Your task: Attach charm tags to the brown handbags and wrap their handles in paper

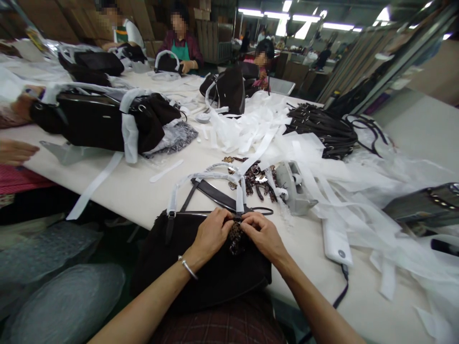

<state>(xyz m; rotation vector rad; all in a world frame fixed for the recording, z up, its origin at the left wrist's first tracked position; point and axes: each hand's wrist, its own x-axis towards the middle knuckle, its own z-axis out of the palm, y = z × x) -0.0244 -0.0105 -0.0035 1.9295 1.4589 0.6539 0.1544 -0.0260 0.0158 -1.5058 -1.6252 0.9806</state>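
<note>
A black handbag [201, 279] leans at the table's near edge, over my lap. Its two handles [206, 177] are wrapped in white foam, and a dark shoulder strap [217, 193] lies behind the zip top. A brown leopard-patterned bag charm [235, 236] hangs against the front, below the base of the right-hand handle. My left hand [214, 230] pinches at the top of this charm from the left. From the right, my right hand [263, 232] has thumb and forefinger closed at the same spot. The exact attachment between the fingertips is hidden.
Several more charms [256, 179] lie beyond the bag, beside a grey tape dispenser [294, 186]. A white corded power bank-like device [337, 243] is at right. White wrapping strips [258, 119], black straps [322, 126] and another handbag [96, 119] cover the table; co-workers sit around it.
</note>
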